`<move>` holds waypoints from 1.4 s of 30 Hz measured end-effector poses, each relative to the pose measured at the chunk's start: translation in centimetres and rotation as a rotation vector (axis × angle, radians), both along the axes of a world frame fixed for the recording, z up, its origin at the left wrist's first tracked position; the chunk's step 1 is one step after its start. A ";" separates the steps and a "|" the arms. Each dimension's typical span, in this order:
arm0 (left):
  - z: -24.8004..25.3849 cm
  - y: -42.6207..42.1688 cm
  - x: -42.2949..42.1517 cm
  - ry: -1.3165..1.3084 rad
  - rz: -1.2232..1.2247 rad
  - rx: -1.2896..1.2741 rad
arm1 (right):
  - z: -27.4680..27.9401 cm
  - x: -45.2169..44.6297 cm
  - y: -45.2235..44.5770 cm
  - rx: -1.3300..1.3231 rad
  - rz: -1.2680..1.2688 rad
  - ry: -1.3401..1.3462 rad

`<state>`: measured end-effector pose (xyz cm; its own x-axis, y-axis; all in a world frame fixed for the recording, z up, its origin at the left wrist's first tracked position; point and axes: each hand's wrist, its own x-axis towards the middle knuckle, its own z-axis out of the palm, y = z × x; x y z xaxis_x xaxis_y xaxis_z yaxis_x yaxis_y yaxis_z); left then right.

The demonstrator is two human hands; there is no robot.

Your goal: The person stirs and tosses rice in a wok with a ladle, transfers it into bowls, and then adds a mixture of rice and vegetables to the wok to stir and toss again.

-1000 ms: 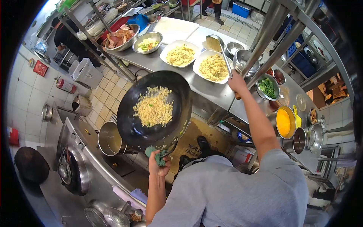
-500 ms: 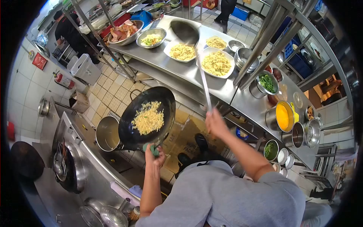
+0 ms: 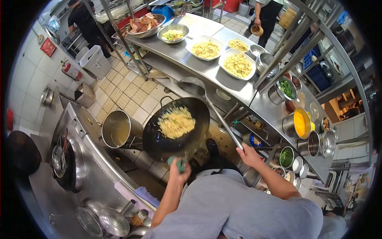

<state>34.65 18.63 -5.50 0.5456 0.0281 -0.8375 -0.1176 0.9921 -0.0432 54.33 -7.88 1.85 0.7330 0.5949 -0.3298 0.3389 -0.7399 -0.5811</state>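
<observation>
My left hand [image 3: 177, 172] is closed on the handle of a black wok [image 3: 200, 114], with a green cloth or grip in the fist. Fried rice [image 3: 177, 121] lies in the tilted wok, blurred by motion. My right hand [image 3: 249, 155] is wrapped round the long handle of a ladle [image 3: 223, 121]; its large bowl hangs beyond the wok's far rim, near the counter edge. On the steel counter [image 3: 181, 51], fried rice fills two white square dishes, a nearer one [image 3: 254, 71] and a farther one [image 3: 188, 46], and a smaller plate [image 3: 238, 45] behind them.
Left of the wok is a deep pot [image 3: 115, 116] with liquid. The stove [image 3: 107, 187] runs along my left, with a strainer [image 3: 114, 220]. At right stand a pot of yellow liquid [image 3: 301, 123] and a container of greens [image 3: 285, 88]. Two people are across the kitchen, one holding a brown bowl [image 3: 256, 30].
The ladle has swung down from above the dishes towards the wok's far side. My right hand moved right and down. The wok shifted right, and its rice is now blurred.
</observation>
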 end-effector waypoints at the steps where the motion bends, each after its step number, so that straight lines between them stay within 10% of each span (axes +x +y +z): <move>1: -2.8 1.5 2.2 -0.085 0.017 0.035 | 0.9 0.1 1.3 0.084 -0.029 0.014; 9: -3.8 3.5 5.1 -0.117 0.141 0.057 | 7.9 -1.6 6.6 0.175 -0.138 0.311; 12: -3.3 -1.2 1.6 -0.002 0.014 0.503 | 7.2 -3.3 7.7 0.170 -0.141 0.343; 19: -5.2 4.3 3.5 0.090 -0.089 0.418 | 0.5 -2.6 14.6 0.638 -0.471 1.690; 27: 0.0 2.6 1.4 0.078 -0.098 0.215 | 3.6 -4.9 6.0 0.412 -0.368 1.139; 32: 1.3 3.6 2.3 0.089 -0.129 0.345 | 5.4 0.1 4.5 0.789 -0.507 1.634; 40: 6.8 4.7 5.6 -0.117 -0.103 0.445 | 10.6 8.6 8.7 0.840 -0.319 0.907; 42: 7.5 4.8 6.1 -0.151 -0.114 0.453 | 9.2 11.1 10.9 0.583 -0.241 0.371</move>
